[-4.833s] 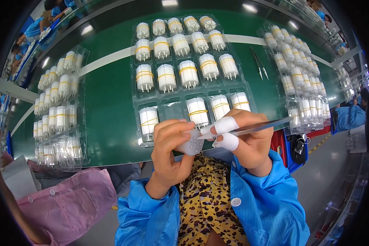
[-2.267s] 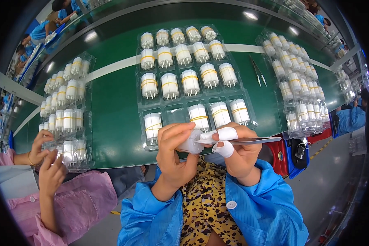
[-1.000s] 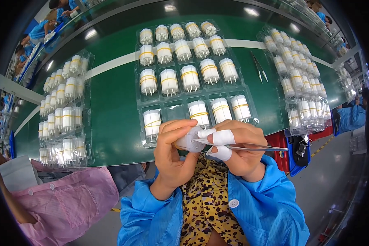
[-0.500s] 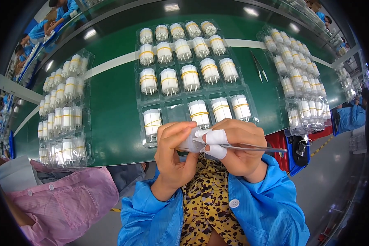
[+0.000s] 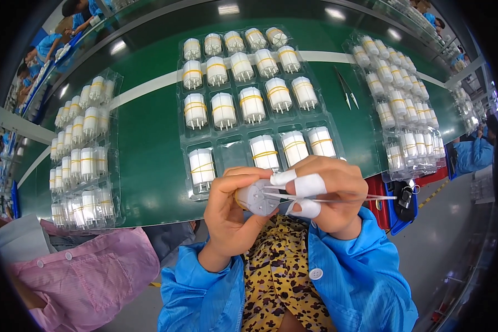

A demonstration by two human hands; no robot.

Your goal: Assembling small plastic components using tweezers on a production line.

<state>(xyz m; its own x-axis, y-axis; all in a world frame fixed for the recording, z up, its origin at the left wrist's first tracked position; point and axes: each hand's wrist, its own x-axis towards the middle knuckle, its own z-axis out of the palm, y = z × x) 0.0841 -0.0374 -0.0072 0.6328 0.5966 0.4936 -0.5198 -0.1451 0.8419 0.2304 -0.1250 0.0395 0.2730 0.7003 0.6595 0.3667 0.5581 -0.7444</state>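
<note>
I see my left hand (image 5: 232, 213) clamped around one white cylindrical part (image 5: 257, 197), held just below the green table's (image 5: 149, 144) near edge. My right hand (image 5: 329, 193), with three taped fingertips (image 5: 310, 185), pinches tweezers (image 5: 337, 197) whose tips touch the part's face. I count eighteen such parts in the clear tray (image 5: 232, 150) ahead, and one spare tweezers (image 5: 346, 88) beside it.

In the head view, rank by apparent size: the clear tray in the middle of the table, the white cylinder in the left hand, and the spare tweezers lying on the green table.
1. Clear tray, largest by far.
2. White cylinder and spare tweezers: unranked. The tweezers look longer but much thinner, and the cylinder is nearer the camera, partly hidden by the left hand.
</note>
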